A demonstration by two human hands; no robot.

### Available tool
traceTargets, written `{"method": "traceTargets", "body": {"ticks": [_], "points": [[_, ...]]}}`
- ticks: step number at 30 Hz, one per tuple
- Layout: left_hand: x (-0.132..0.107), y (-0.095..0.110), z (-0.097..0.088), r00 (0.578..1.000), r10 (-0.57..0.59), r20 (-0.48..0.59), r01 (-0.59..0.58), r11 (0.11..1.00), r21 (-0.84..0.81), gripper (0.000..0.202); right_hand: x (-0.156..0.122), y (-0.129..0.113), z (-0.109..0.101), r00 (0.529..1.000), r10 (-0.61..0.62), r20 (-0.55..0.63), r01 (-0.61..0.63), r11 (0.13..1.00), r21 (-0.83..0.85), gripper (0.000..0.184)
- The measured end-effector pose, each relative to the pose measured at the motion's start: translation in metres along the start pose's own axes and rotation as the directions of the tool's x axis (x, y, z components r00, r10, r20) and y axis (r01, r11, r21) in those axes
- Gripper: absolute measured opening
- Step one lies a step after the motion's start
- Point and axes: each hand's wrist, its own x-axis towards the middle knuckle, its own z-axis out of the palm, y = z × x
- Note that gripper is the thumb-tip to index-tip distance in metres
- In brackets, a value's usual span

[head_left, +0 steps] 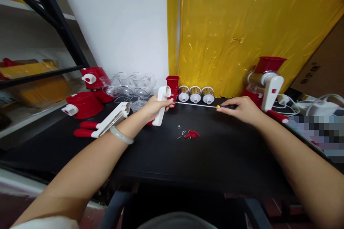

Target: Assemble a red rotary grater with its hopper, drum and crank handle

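Observation:
My left hand (157, 107) is closed around a white crank handle (160, 114) with a red grip at its lower end, held up over the black table. My right hand (239, 109) grips the dark handle of a screwdriver (197, 105). The long thin shaft points left, and its tip reaches the fingers of my left hand; whether it touches a screw there is too small to tell. Below the shaft lie small screws (179, 126) and several little red plastic pieces (192, 134). Two more white crank handles (114, 118) with red grips lie left of my left forearm.
Red bases (84, 105) and clear plastic parts (134, 84) stand at the back left. Several metal grater drums (195, 94) line the wall beside a red hopper (172, 82). An assembled grater (268, 82) stands right, near white cables (319, 105). A shelf rack (40, 73) borders the left.

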Motion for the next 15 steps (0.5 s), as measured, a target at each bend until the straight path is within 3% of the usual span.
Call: {"method": "traceTargets", "body": {"ticks": [15], "points": [[-0.0011,0.0014,0.0018,1.000,-0.018,-0.002,0.018,1.000,0.001,0.011,-0.0005,-0.0020,0.0007,0.999,-0.027,-0.021,0.026,0.999,-0.035,0.042]]}}
